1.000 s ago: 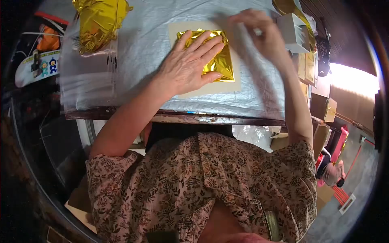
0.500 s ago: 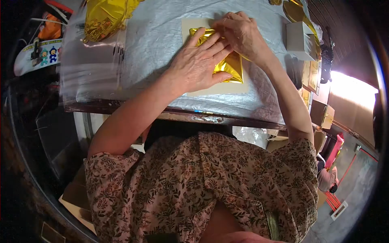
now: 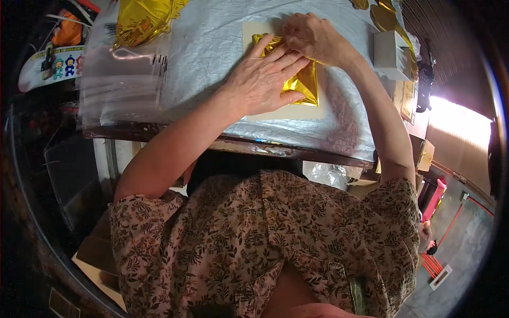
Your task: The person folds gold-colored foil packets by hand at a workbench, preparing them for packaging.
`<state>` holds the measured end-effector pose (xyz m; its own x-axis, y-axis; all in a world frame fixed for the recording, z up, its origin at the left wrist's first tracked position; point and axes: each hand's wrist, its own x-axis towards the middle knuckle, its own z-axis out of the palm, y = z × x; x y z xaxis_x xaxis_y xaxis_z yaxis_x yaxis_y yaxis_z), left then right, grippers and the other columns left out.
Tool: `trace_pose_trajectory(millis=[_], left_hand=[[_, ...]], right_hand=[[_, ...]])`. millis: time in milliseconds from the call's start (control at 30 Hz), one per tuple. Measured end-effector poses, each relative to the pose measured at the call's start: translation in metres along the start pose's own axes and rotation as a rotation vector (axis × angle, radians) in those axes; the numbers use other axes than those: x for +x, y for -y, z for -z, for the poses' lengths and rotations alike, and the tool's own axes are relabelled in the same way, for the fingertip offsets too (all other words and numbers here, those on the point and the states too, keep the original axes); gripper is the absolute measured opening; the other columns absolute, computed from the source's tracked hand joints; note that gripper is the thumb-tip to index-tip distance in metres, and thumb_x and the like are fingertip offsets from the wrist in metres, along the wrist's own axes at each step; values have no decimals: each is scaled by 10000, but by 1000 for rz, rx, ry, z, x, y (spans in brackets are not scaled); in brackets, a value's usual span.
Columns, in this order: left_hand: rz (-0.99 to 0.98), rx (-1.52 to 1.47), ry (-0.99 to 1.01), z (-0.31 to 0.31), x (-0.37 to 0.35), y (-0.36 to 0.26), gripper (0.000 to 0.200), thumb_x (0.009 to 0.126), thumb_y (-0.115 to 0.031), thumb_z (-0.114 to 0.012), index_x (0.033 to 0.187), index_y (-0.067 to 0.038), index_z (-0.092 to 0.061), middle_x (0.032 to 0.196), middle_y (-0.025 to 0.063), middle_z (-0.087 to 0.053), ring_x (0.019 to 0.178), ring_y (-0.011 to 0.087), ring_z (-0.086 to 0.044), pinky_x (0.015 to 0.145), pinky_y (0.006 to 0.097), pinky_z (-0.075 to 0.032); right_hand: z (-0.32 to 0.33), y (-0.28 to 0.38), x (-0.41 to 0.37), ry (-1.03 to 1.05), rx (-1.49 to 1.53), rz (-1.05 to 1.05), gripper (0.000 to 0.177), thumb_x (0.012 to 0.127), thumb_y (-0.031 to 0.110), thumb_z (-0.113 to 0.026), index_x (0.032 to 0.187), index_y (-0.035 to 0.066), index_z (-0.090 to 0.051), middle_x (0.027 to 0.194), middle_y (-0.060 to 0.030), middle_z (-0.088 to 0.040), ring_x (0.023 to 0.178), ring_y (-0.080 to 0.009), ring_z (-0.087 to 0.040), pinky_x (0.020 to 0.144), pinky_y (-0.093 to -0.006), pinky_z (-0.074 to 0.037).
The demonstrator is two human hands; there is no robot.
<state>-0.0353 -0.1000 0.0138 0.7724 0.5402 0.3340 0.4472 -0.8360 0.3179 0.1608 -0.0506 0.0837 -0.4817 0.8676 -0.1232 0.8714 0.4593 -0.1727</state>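
Note:
A folded piece of shiny gold foil (image 3: 306,87) lies on a beige card (image 3: 286,112) on the table. My left hand (image 3: 261,82) rests flat across the foil, fingers spread and pointing up and to the right. At the foil's upper right edge is my right hand (image 3: 314,40), with its fingers curled and pressed together beside my left fingertips. What those fingers grip, if anything, is hidden. Both hands cover much of the foil's upper part.
The table has a silvery sheet (image 3: 196,69) over it. More gold foil (image 3: 143,24) lies at the upper left, above clear plastic sleeves (image 3: 119,90). On the right stand a white box (image 3: 391,55) and gold strips (image 3: 386,18). Another person (image 3: 426,236) is at the far right.
The right hand has turned slightly and shifted a little, its fingers now curled closer together. The left hand stays flat on the foil. The whole view has shifted slightly.

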Motion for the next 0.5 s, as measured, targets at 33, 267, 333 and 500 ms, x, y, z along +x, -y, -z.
trace_pose_trajectory(millis=[33,267,333,500], left_hand=[[4,27,5,-1,0,0,757,971,-617,-567,1517,-95,-506,1491,56,-547,1435,220,-436,1278,519,-169],[-7,40,-50,-4,1,0,744,975,-628,-539,1506,-107,-531,1561,29,-511,1469,208,-409,1268,525,-167],[-10,27,-59,-4,0,1,740,972,-598,-571,1515,-100,-508,1554,40,-509,1458,214,-421,1266,532,-182],[2,8,-22,-4,-1,0,733,982,-563,-589,1531,-91,-477,1567,52,-492,1463,220,-419,1274,534,-173]], right_hand=[[6,2,2,53,112,-68,269,963,257,-619,1123,65,-718,1060,-105,-724,1014,-308,-671,896,-437,-520],[-10,-27,23,184,419,-121,292,929,295,-625,1075,107,-794,887,-127,-781,773,-287,-752,848,-437,-580],[-8,-25,26,202,378,-143,293,930,292,-625,1085,109,-793,892,-123,-782,793,-287,-754,843,-432,-580],[-11,-24,22,159,347,-147,296,935,294,-627,1101,113,-794,912,-119,-785,847,-284,-760,854,-436,-577]])
